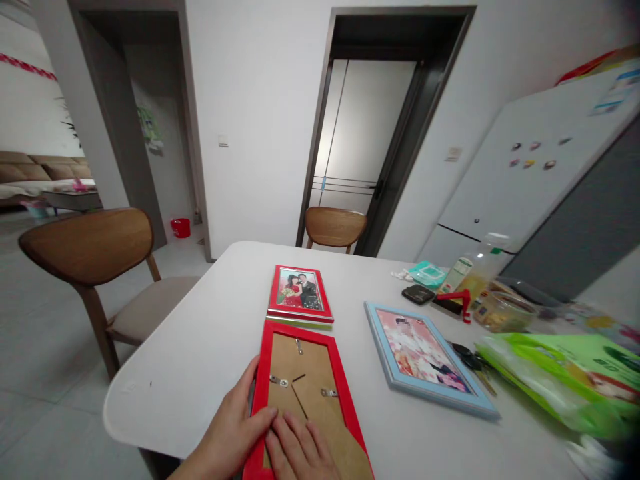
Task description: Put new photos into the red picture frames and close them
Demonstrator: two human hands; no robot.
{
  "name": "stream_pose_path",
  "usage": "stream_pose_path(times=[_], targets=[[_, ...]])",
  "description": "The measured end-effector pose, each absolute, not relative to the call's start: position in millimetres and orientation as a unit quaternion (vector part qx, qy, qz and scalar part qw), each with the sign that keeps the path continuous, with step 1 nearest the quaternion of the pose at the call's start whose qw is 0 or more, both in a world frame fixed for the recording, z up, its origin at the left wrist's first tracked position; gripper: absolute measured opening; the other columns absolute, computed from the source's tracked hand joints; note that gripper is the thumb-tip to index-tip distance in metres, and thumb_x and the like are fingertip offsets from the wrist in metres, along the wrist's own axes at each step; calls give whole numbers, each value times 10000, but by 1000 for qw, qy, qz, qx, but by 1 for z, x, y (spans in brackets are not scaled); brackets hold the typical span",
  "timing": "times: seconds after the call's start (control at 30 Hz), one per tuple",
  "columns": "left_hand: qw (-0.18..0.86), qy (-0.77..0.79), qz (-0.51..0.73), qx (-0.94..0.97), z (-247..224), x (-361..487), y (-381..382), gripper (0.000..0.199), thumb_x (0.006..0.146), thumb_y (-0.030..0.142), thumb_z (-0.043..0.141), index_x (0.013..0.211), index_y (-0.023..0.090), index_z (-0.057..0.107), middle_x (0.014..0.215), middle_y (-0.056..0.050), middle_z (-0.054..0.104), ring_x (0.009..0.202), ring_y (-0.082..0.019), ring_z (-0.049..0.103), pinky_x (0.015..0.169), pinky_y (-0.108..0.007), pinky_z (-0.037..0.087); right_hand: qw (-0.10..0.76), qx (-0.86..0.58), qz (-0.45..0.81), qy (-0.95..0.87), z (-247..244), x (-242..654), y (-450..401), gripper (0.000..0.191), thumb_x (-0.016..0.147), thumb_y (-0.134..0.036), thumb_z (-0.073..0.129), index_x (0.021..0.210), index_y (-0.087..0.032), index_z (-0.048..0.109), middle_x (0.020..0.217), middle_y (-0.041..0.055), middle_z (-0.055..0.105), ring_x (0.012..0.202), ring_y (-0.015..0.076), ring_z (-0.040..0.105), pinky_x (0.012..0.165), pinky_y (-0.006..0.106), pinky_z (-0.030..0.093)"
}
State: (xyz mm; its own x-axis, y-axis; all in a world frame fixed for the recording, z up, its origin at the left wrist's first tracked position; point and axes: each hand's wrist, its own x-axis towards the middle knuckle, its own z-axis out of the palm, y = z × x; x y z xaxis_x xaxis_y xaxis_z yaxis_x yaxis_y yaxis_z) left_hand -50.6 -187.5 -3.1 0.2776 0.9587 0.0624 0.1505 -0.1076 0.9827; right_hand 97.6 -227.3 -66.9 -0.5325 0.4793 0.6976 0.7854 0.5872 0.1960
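Observation:
A red picture frame lies face down at the table's near edge, its brown backing board showing. Metal hangers sit at the top and both sides of the board, with a slit near its middle. Toward the bottom right, brown board overlaps the red border. My left hand grips the frame's left side, thumb on top and fingers round the outer edge. My right hand lies flat on the lower board, fingers stretched out. Just beyond is a second red picture frame, face up, showing a couple.
On the white table, a light blue picture frame lies to the right. Past it are keys, a green plastic bag, a bottle, a clear container and a wipes pack. Wooden chairs stand around.

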Motion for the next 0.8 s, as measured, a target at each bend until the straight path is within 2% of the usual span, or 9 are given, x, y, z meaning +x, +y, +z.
stream_pose_path(times=[0.17,0.3,0.37,0.5,0.6,0.8], targets=[[314,522,325,723,-24,-64,-180,556,727,233,417,1255,111,296,1245,-113,407,1148,-242,354,989,-437,224,259,-359,-212,-871,-63,92,-221,347,790,-239,426,1129,-198,484,1031,45,619,933,185,558,764,277,467],[209,533,291,766,-38,-64,-180,531,736,183,382,1256,120,295,1274,-98,374,1169,-222,327,1006,-445,181,258,-383,-61,-885,-33,108,-221,363,744,-335,496,1093,-235,506,1088,47,582,959,179,542,776,274,463],[192,540,274,772,-39,-62,-181,552,728,182,393,1264,118,278,1287,-95,357,1179,-218,314,1009,-442,178,248,-475,-9,-844,-17,126,-215,327,744,-286,481,1059,-218,536,1138,73,540,1020,186,502,837,309,431],[191,553,254,770,-33,-56,-176,615,689,180,433,1272,98,257,1302,-103,329,1194,-226,286,1012,-444,174,167,-639,34,-750,-1,157,-191,332,669,-130,455,964,-149,606,1134,134,519,1042,226,480,882,357,385],[193,552,260,769,-29,-53,-171,592,691,163,414,1265,105,278,1303,-98,328,1192,-221,290,1008,-439,187,149,-669,45,-727,-5,161,-179,302,667,-110,436,890,-156,634,1114,127,524,1016,219,498,856,328,400],[195,534,286,771,-33,-54,-169,592,687,136,411,1265,130,283,1297,-91,342,1178,-226,314,1000,-446,197,197,-664,5,-721,-18,157,-176,255,746,-141,404,852,-178,633,1024,105,555,938,200,520,808,314,420]])
